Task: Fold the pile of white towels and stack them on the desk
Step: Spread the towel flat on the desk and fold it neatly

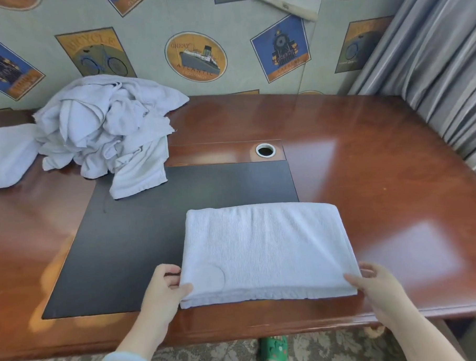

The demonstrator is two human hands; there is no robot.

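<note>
Folded towel (264, 250) lies flat at lower centre of frame, half on the black mat (141, 239), half on bare table (380, 160); long axis runs left-right, near long edge by the table's front edge.

Left hand (165, 290) pinches the near-left corner, thumb on top, fingers curled at the side edge; right hand (372, 283) is at the near-right corner, thumb on top; probably pinching too, but its fingers are partly hidden behind the cloth.

Hands sit at opposite ends of the long axis, equally near, so a next fold would likely carry one short end across to the other.

Unfolded pile (103, 126) sits upper left, well apart from the towel; left hand is the nearer one to it.
</note>
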